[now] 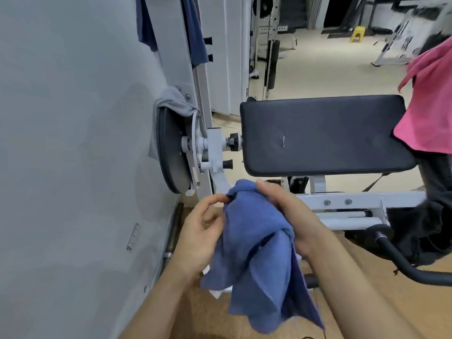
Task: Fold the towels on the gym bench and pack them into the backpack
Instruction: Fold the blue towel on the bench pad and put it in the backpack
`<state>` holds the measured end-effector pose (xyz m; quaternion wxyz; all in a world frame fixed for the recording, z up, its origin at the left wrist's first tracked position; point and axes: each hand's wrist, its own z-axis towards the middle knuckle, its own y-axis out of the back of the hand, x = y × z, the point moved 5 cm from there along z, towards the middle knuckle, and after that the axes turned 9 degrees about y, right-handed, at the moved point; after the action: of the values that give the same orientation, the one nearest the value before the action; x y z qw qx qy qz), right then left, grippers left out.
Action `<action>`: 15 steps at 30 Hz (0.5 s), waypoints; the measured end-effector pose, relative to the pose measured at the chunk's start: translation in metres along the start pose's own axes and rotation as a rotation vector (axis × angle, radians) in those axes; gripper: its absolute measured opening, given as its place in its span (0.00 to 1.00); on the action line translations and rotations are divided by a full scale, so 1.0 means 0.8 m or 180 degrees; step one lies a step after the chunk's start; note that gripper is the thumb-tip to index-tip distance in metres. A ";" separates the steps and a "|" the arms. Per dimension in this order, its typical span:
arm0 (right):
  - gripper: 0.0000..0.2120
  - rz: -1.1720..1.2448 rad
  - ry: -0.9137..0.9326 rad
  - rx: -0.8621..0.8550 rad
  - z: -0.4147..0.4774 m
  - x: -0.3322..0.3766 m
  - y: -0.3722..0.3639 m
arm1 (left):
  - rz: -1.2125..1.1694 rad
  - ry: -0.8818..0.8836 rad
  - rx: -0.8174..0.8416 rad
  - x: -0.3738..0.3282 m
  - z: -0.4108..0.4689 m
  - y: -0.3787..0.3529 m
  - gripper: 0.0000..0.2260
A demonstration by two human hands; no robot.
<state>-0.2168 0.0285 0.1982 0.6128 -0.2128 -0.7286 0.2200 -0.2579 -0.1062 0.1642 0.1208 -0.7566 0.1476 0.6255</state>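
Both hands hold a bunched blue towel [256, 253] in the air, in front of the bench pad's [322, 133] near edge. The left hand [203, 231] pinches its top edge; the right hand [291, 211] grips the bunch, fingertips hidden in cloth. A pink towel [428, 101], cut off by the frame, overlaps the pad's right end.

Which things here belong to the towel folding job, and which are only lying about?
Belong to the job:
- blue towel, held by left hand and right hand
- pink towel
- grey towel draped on the weight plate
- black bench pad

Just lying about:
- yellow stool
- dark blue cloth hanging on the frame
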 end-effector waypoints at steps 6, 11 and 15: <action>0.08 -0.5344 0.1319 -0.0884 0.007 0.063 0.057 | -0.0302 0.0109 0.0218 -0.031 0.032 0.006 0.10; 0.08 -0.3245 0.1311 -0.0309 -0.023 0.078 0.101 | -0.1508 0.0216 0.0717 -0.069 0.038 -0.034 0.10; 0.10 -0.1382 0.1265 -0.0473 -0.037 0.105 0.139 | -0.1037 0.0105 0.0592 -0.076 0.062 -0.073 0.08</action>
<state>-0.1961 0.1694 0.2054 0.7588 -0.1352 -0.6369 -0.0160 -0.2921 -0.0293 0.2142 0.2875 -0.7662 0.0823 0.5687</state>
